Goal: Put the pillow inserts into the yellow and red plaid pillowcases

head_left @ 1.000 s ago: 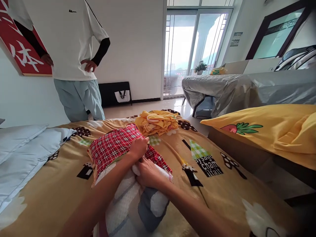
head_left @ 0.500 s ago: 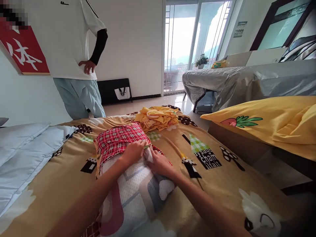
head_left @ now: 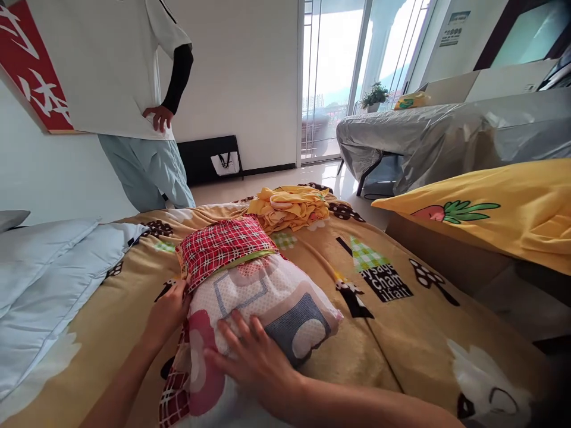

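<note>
A patterned white pillow (head_left: 263, 303) lies on the bed, its far end inside a red plaid pillowcase (head_left: 223, 241). My right hand (head_left: 254, 359) rests flat on the near part of the pillow with its fingers spread. At the pillow's left side, my left hand (head_left: 167, 312) pinches the edge of the plaid pillowcase. A tan cartoon-print blanket (head_left: 388, 333) covers the bed under the pillow.
A crumpled yellow cloth (head_left: 289, 208) lies on the bed beyond the pillow. A pale blue quilt (head_left: 49, 273) covers the left side. A yellow carrot-print pillow (head_left: 499, 208) sits at the right. A person (head_left: 134, 101) stands past the bed, hand on hip. A covered table (head_left: 446, 139) stands behind.
Both hands have left the pillowcase opening at the middle. My left hand has gone down to the pillow's left edge, my right hand back onto the near part. More pillow shows.
</note>
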A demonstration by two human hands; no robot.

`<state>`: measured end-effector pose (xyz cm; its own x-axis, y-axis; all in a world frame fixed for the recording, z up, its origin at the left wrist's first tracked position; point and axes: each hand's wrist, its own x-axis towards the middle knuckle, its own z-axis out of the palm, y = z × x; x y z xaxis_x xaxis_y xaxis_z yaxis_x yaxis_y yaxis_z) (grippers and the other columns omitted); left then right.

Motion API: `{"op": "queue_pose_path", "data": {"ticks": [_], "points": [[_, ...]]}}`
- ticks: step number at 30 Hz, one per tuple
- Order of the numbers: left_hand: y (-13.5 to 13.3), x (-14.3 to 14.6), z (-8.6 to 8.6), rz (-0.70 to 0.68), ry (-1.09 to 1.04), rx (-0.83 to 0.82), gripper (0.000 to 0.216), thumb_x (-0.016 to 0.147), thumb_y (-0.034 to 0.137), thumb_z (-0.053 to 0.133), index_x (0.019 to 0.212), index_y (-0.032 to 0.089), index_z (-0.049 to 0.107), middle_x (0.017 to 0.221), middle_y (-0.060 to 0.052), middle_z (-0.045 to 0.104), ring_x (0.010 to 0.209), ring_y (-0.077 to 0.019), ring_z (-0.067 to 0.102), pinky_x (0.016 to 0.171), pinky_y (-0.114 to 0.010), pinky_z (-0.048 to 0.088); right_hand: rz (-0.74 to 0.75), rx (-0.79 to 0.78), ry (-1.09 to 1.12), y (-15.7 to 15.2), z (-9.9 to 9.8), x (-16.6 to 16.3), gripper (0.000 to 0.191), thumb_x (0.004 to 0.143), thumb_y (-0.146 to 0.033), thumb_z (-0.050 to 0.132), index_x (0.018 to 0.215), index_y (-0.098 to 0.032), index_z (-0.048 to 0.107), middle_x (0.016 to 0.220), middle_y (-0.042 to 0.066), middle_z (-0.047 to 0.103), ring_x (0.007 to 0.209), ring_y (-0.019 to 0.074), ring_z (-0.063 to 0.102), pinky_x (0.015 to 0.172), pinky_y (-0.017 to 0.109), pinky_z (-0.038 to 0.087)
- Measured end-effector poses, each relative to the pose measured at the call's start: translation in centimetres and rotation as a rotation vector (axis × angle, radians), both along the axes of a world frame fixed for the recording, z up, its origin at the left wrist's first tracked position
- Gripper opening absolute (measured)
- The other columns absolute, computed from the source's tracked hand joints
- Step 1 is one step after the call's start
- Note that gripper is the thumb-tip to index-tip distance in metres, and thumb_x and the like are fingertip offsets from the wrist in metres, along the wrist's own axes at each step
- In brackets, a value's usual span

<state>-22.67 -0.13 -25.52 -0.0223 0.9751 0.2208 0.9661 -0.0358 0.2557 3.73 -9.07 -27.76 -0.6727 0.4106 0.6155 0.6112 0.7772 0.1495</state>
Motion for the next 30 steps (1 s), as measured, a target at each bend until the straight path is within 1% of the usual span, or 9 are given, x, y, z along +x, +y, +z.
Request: {"op": "queue_pose_path", "data": {"ticks": [4, 7, 9, 13, 19, 22, 26, 28, 30], "points": [[-0.4, -0.6, -2.7, 0.036, -0.035, -0.040, 0.023, 0.086, 0.028, 0.036, 0.089, 0.019, 0.057, 0.088, -0.013, 0.070, 0.080, -0.0264, 0.066, 0.063, -0.030, 0.042, -0.068, -0.163, 0.006, 3.3, -0.2, -0.5, 0.056, 0.088, -0.023, 0.051, 0.142, -0.016, 0.037, 0.110, 0.015, 0.063, 0.101, 0.0284, 0.056, 0.086, 0.048, 0.045], [-0.2, 0.1, -3.5, -0.010, -0.089, -0.019, 0.025, 0.085, 0.030, 0.037, 0.090, 0.019, 0.059, 0.091, -0.013, 0.071, 0.083, -0.0257, 0.067, 0.067, -0.030, 0.044, -0.098, -0.368, 0.009, 5.9, 1.9, 0.3, 0.066, 0.076, -0.022, 0.061, 0.137, -0.012, 0.041, 0.098, 0.012, 0.065, 0.090, 0.0256, 0.058, 0.075, 0.038, 0.047], [-0.1, 0.8, -3.4, -0.037, -0.123, 0.012, 0.027, 0.084, 0.031, 0.036, 0.087, 0.019, 0.060, 0.088, -0.013, 0.071, 0.080, -0.0259, 0.067, 0.068, -0.031, 0.045, -0.126, -0.425, 0.048, 7.3, 3.7, 0.9, 0.061, 0.075, -0.024, 0.062, 0.133, -0.016, 0.046, 0.096, 0.008, 0.066, 0.088, 0.0236, 0.059, 0.072, 0.033, 0.046], [-0.5, 2.2, -1.9, -0.086, -0.198, 0.074, 0.032, 0.084, 0.038, 0.034, 0.081, 0.019, 0.060, 0.076, -0.010, 0.070, 0.072, -0.0238, 0.064, 0.065, -0.031, 0.044, -0.194, -0.389, 0.164, 9.1, 5.5, 1.2, 0.047, 0.083, -0.027, 0.058, 0.128, -0.019, 0.051, 0.094, 0.007, 0.067, 0.087, 0.0215, 0.061, 0.074, 0.030, 0.044], [-1.4, 3.4, -0.2, -0.109, -0.282, 0.149, 0.037, 0.086, 0.043, 0.031, 0.075, 0.018, 0.056, 0.068, -0.007, 0.066, 0.063, -0.0200, 0.060, 0.061, -0.029, 0.043, -0.167, -0.323, -0.024, 8.9, 1.9, -0.9, 0.046, 0.094, -0.023, 0.043, 0.139, -0.019, 0.041, 0.090, 0.008, 0.067, 0.083, 0.0215, 0.062, 0.068, 0.032, 0.045], [-2.4, 4.2, 0.1, -0.161, -0.250, 0.201, 0.033, 0.086, 0.041, 0.033, 0.071, 0.019, 0.053, 0.063, -0.006, 0.062, 0.061, -0.0191, 0.059, 0.060, -0.028, 0.042, -0.214, -0.333, -0.125, 9.2, 2.4, -1.6, 0.039, 0.096, -0.021, 0.038, 0.135, -0.017, 0.043, 0.092, 0.010, 0.067, 0.084, 0.0223, 0.063, 0.065, 0.032, 0.045], [-4.4, 5.2, 0.0, -0.357, -0.100, 0.264, 0.029, 0.089, 0.033, 0.036, 0.065, 0.021, 0.047, 0.059, -0.002, 0.057, 0.054, -0.0148, 0.053, 0.055, -0.025, 0.038, -0.317, -0.364, -0.124, 10.9, 5.1, -0.9, 0.024, 0.095, -0.019, 0.039, 0.113, -0.018, 0.055, 0.094, 0.010, 0.066, 0.086, 0.0220, 0.063, 0.066, 0.031, 0.045], [-4.9, 5.1, -0.6, -0.384, -0.039, 0.232, 0.029, 0.090, 0.030, 0.035, 0.065, 0.021, 0.047, 0.058, -0.001, 0.057, 0.052, -0.0144, 0.053, 0.053, -0.025, 0.036, -0.294, -0.361, -0.125, 11.1, 5.1, -0.1, 0.024, 0.096, -0.020, 0.038, 0.112, -0.019, 0.055, 0.095, 0.009, 0.066, 0.085, 0.0218, 0.063, 0.066, 0.031, 0.044], [-4.9, 4.5, -1.3, -0.303, 0.014, 0.194, 0.028, 0.088, 0.029, 0.035, 0.064, 0.021, 0.047, 0.055, -0.001, 0.056, 0.051, -0.0159, 0.053, 0.052, -0.027, 0.035, -0.199, -0.337, -0.143, 10.3, 3.9, 0.5, 0.028, 0.096, -0.023, 0.040, 0.121, -0.021, 0.052, 0.095, 0.008, 0.065, 0.083, 0.0218, 0.062, 0.065, 0.032, 0.043]]}}
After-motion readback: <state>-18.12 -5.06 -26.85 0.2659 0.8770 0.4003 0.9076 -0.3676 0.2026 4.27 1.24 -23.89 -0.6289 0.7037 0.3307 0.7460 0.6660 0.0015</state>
